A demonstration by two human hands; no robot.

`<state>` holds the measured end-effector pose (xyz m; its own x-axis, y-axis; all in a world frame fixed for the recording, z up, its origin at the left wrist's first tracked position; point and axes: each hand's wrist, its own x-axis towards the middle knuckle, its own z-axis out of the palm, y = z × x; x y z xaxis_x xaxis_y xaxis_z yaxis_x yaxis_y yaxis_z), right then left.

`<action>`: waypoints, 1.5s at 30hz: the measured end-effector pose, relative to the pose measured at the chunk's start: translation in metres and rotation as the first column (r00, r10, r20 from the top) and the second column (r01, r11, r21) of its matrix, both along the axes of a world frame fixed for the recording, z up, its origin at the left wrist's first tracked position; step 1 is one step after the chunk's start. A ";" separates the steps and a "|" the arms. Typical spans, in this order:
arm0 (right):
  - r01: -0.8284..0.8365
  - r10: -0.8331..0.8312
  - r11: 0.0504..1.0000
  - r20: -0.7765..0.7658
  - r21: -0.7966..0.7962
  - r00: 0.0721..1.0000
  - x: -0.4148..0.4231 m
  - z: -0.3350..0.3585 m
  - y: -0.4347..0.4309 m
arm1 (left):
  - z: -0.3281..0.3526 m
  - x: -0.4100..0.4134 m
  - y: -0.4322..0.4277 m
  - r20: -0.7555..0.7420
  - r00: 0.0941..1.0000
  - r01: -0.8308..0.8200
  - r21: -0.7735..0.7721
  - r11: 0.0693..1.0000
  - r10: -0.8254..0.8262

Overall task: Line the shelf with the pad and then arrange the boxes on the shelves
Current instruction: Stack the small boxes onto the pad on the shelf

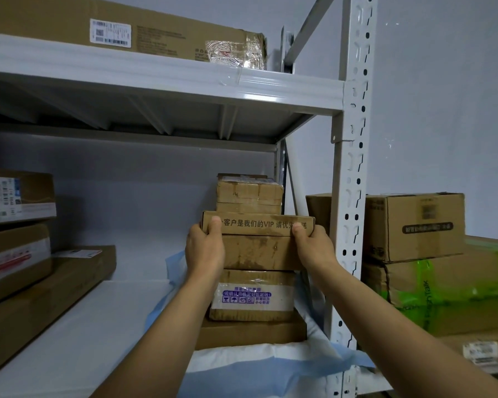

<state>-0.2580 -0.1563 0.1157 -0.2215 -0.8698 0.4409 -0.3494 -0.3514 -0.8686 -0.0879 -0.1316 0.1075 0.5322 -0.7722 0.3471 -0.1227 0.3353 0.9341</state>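
A flat cardboard box with printed Chinese text (pixel 256 225) sits on top of a stack of boxes at the right end of the middle shelf. My left hand (pixel 204 248) grips its left end and my right hand (pixel 314 245) grips its right end, thumbs on the front face. Under it lie a plain brown box (pixel 259 252), a box with a white and purple label (pixel 252 297) and a wide flat box (pixel 250 333). The stack stands on a white and blue pad (pixel 242 366) that lines the shelf. A taped box (pixel 249 192) stands behind.
Several boxes are piled at the left end of the shelf (pixel 18 254). A long box (pixel 121 27) lies on the upper shelf. The grey upright post (pixel 354 196) stands right of the stack. More boxes, one with green tape (pixel 449 285), fill the neighbouring rack.
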 end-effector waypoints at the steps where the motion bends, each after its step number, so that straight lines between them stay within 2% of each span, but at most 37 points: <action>1: -0.001 0.001 1.000 0.003 -0.006 1.000 0.000 0.000 0.000 | 0.000 0.000 0.000 -0.004 1.000 0.004 -0.003 1.000 -0.004; 13: -0.019 0.019 1.000 0.027 -0.012 0.999 0.004 0.000 0.006 | -0.001 -0.002 0.003 -0.002 0.999 0.048 -0.006 0.999 -0.048; 17: 0.044 -0.041 0.993 0.027 -0.114 0.999 0.009 0.004 0.019 | -0.001 0.003 0.008 -0.012 0.999 0.033 -0.025 0.999 -0.033; 20: 0.122 -0.119 0.954 0.029 -0.275 0.992 0.015 0.011 0.041 | -0.001 0.007 0.018 -0.034 0.999 -0.037 -0.068 0.997 0.035; 22: 0.108 -0.099 0.921 0.045 -0.375 0.994 0.024 0.015 0.055 | 0.001 0.011 0.031 -0.033 0.995 -0.095 -0.108 0.990 0.092; 24: 0.026 -0.015 0.916 0.032 -0.399 0.999 0.038 0.015 0.067 | 0.000 0.017 0.045 0.014 0.991 -0.128 -0.125 0.984 0.131; 27: -0.184 0.210 0.916 0.035 -0.356 0.977 0.075 0.011 0.084 | -0.009 0.044 0.066 0.053 0.979 -0.190 -0.132 0.973 0.198; 33: -0.478 0.512 0.840 0.083 -0.256 0.855 0.155 -0.008 0.110 | -0.031 0.112 0.119 0.034 0.948 -0.310 -0.124 0.943 0.317; 39: -0.668 0.676 0.734 0.230 -0.125 0.700 0.234 -0.023 0.139 | -0.045 0.199 0.169 -0.026 0.894 -0.447 -0.092 0.890 0.447; 42: -0.732 0.725 0.679 0.206 -0.053 0.658 0.276 -0.029 0.149 | -0.044 0.239 0.187 -0.024 0.877 -0.481 -0.077 0.874 0.480; 45: -0.743 0.719 0.668 0.225 0.036 0.657 0.319 -0.033 0.155 | -0.039 0.287 0.200 0.010 0.861 -0.506 -0.095 0.857 0.509</action>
